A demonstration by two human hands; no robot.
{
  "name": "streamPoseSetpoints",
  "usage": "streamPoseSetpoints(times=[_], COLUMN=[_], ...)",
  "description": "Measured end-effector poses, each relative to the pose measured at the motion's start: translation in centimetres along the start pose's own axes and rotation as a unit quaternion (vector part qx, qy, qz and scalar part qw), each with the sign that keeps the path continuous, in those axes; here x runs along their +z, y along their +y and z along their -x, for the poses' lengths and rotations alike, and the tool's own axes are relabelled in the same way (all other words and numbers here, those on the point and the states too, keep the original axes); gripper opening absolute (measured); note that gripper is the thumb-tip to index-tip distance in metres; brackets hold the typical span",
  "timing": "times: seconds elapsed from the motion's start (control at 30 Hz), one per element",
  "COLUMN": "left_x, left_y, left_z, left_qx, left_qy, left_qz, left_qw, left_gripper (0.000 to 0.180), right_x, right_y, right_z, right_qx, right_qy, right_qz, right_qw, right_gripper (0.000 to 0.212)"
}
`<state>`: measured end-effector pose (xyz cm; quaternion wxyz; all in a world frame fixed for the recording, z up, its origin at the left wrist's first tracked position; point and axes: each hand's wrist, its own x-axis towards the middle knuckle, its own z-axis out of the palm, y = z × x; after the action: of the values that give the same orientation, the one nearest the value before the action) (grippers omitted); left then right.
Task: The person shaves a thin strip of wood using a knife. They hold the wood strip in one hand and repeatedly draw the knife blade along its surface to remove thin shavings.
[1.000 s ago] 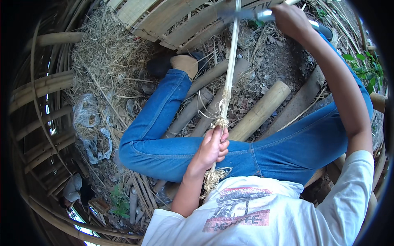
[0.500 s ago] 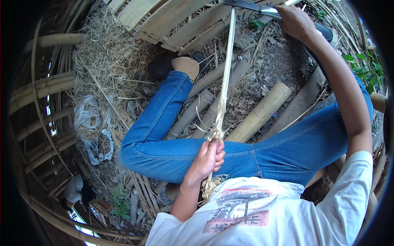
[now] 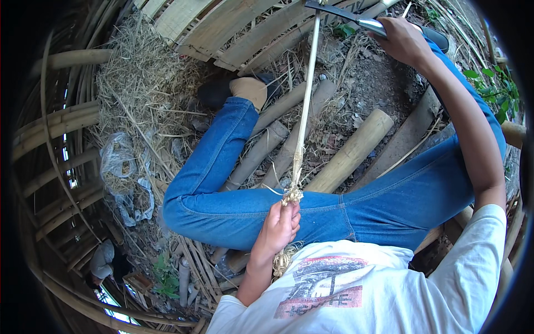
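My left hand is closed around the near end of a long, pale bamboo strip, just over my left thigh. Curly, frayed fibres bunch up right above that fist. The strip slants away from me to the top of the view. There it meets the dark, slightly curved blade of a knife. My right hand, arm stretched far forward, grips the knife's silvery handle. The strip's far end, beyond the blade, is hard to make out.
Wooden slats stand at the far side. Cut bamboo poles lie on the ground between my legs. Dry shavings and a clear plastic bag are at left, with a bamboo lattice beyond. A person is at lower left.
My left hand has drawn slightly toward my body with the strip's near end. The knife and my right hand have shifted a little nearer. Both grips remain.
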<state>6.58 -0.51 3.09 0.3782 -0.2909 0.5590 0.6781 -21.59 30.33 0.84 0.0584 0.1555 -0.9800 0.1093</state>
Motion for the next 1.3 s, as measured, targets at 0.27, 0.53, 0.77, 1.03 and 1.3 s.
streamPoseSetpoints(times=[0.27,0.53,0.77,1.03,1.3], left_x=[0.1,0.2,0.4,0.4,0.4], left_y=[-0.1,-0.3,-0.1,0.2,0.0], left_z=[-0.2,-0.5,-0.6,-0.6,-0.7], left_qx=[0.010,0.022,-0.001,0.005,-0.010], left_qy=[0.007,0.016,0.015,0.004,-0.001], left_qz=[-0.006,-0.023,-0.014,-0.007,0.008], left_qw=[1.000,0.999,1.000,1.000,1.000], left_gripper=[0.036,0.036,0.036,0.036,0.037], right_x=[1.3,0.7,2.8,2.8,3.5], right_y=[-1.9,-1.0,0.7,1.1,2.7], right_z=[1.6,-0.6,-1.8,-2.1,-2.4], right_qx=[-0.083,-0.040,-0.021,0.020,0.028], right_qy=[-0.031,0.028,0.099,0.087,0.045], right_qz=[-0.035,0.054,0.042,0.053,0.042], right_qw=[0.995,0.997,0.994,0.995,0.998], right_gripper=[0.020,0.027,0.031,0.032,0.023])
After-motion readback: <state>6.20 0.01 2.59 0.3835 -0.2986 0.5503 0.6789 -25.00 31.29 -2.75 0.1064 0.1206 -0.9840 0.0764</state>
